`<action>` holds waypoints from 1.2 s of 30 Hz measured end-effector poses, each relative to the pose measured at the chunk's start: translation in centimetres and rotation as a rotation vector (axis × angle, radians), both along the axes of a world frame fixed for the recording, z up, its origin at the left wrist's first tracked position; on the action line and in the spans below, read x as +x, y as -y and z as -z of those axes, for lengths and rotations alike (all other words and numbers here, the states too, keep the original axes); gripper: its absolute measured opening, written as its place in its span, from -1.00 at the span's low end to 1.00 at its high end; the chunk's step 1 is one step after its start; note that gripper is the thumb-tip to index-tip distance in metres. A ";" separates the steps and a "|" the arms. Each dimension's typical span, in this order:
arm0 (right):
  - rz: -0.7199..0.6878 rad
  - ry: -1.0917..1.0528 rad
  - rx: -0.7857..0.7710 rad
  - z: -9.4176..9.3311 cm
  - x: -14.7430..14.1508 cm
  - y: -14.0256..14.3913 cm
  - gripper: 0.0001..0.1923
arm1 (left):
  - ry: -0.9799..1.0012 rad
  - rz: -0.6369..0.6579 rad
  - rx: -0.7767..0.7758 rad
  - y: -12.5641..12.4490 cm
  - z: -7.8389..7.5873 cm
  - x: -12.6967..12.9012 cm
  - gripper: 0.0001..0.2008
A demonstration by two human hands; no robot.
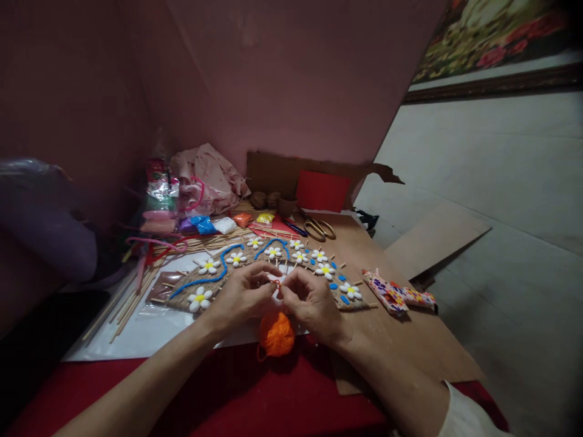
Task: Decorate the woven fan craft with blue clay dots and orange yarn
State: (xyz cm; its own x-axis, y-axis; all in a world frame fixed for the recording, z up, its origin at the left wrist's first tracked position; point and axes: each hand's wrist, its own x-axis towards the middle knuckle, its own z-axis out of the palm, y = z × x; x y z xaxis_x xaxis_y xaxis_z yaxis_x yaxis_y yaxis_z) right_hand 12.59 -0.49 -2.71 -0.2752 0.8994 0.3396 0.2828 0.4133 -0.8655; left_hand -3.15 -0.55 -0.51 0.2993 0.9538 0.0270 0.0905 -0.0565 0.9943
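1. Step in hand, as I judge it: tying or knotting a short run of orange yarn (275,283) over the decorated mat (255,270). Both hands meet just above the mat's near edge.
2. Left hand (241,297): palm turned inward, fingers closed in a pinch on the yarn end.
3. Right hand (310,300): mirrors it, fingers pinched on the same strand, tips nearly touching the left's.
4. The ball of orange yarn (276,335) lies on the tabletop (410,340) just below the hands, between the wrists.
5. Something small and white sits under the fingertips; too blurred to tell what.
6. Next move likely calls for steady tension on both ends, wrists low, so the strand doesn't slip.
7. Scissors (319,229) lie well apart, beyond the mat; both forearms angle in from the near edge.
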 end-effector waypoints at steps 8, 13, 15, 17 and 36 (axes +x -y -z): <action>0.029 -0.004 -0.006 0.0 0.0 -0.1 -0.91 | -0.120 -0.037 0.095 0.0 -0.1 0.2 -0.90; 0.082 0.059 0.087 -0.1 0.0 -0.1 -0.89 | 0.008 0.025 -0.069 0.1 -0.2 0.0 -0.86; 0.080 0.074 0.108 -0.1 0.0 -0.1 -0.88 | 0.115 0.079 -0.180 0.0 -0.1 -0.2 -0.83; 0.075 0.076 0.129 -0.1 0.0 -0.1 -0.89 | 0.205 0.120 -0.279 0.0 0.0 -0.3 -0.82; 0.106 0.146 0.214 0.0 0.0 0.0 -0.87 | 0.270 0.007 -0.258 0.0 0.2 0.3 -0.71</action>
